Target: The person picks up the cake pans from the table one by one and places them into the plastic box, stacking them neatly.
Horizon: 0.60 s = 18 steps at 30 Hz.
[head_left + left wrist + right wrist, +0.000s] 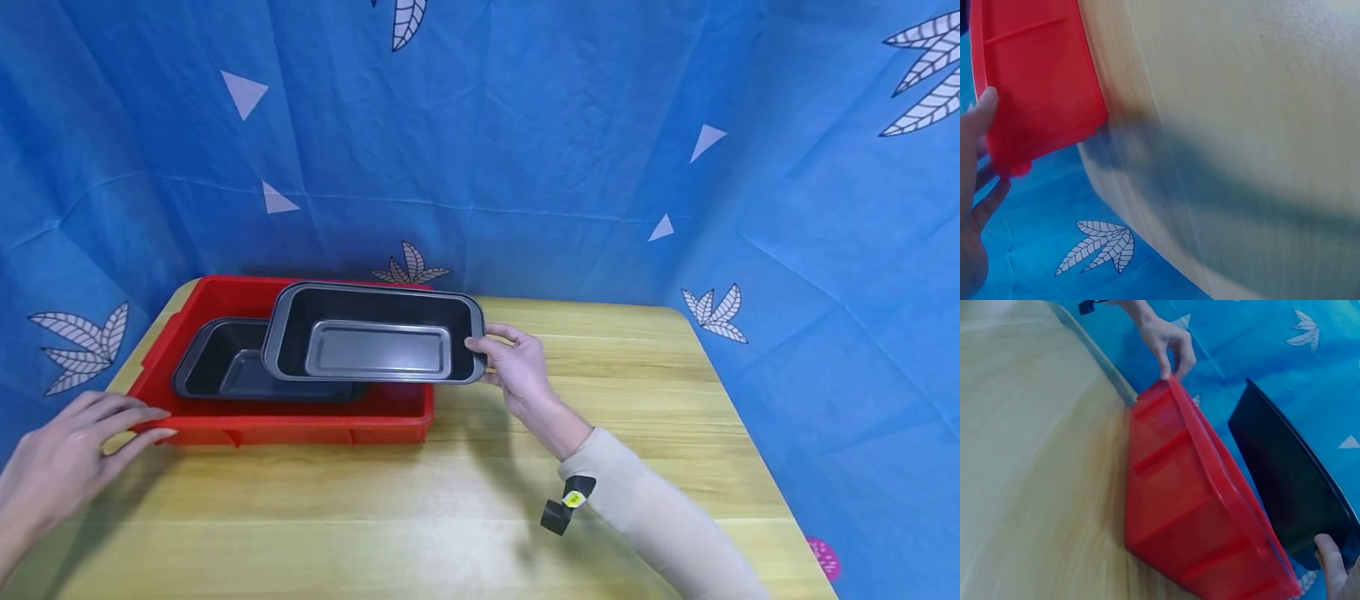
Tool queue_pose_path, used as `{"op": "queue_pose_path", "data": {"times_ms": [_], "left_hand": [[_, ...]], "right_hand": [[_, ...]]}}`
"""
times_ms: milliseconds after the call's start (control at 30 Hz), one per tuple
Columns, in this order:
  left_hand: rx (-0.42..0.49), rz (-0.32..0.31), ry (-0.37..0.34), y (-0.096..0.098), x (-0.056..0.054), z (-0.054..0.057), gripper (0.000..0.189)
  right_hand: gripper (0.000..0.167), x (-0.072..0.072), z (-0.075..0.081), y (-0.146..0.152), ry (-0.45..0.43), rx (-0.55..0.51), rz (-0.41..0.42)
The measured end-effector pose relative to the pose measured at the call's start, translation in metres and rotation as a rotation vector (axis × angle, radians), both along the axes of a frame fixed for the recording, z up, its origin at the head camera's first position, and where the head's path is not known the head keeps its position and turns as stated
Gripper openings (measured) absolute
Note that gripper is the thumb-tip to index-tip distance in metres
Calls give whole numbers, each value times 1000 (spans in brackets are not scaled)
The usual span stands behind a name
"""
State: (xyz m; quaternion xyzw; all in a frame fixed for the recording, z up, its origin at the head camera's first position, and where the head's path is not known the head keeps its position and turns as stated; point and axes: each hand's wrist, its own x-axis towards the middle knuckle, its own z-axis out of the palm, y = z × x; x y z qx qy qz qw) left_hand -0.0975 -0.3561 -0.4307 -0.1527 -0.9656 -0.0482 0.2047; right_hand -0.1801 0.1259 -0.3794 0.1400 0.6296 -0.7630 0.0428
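Note:
A dark loaf pan (378,346) is held up over the red plastic bin (292,432), tilted so its inside shows. My right hand (517,367) grips the pan's right end, thumb over the rim. In the right wrist view the raised pan (1285,475) is clear of the bin's edge. A second dark loaf pan (213,358) lies inside the bin, partly covered by the raised one. At the bin's near left corner, my left hand (82,442) pinches the rim, as the left wrist view also shows with the thumb and fingers on either side of the red wall (1041,81).
The bin stands at the back left of a light wooden table (600,367). A blue patterned cloth (525,150) hangs behind the table and along its sides. A small black device (566,504) is strapped at my right wrist.

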Motion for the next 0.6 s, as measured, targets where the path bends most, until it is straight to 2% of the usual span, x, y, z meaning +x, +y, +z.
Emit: {"op": "queue_pose_path", "data": {"times_ms": [33, 200, 533, 600], "left_hand": [[0, 1, -1, 0, 0, 0, 86], [-10, 7, -8, 2, 0, -1, 49], [-5, 1, 1, 4, 0, -1, 44], [-1, -12, 13, 3, 0, 0, 53]], "right_hand": [[32, 0, 0, -3, -3, 1, 0], [31, -1, -3, -18, -9, 4, 13], [33, -2, -5, -43, -13, 5, 47], [34, -3, -6, -46, -19, 12, 56]]}}
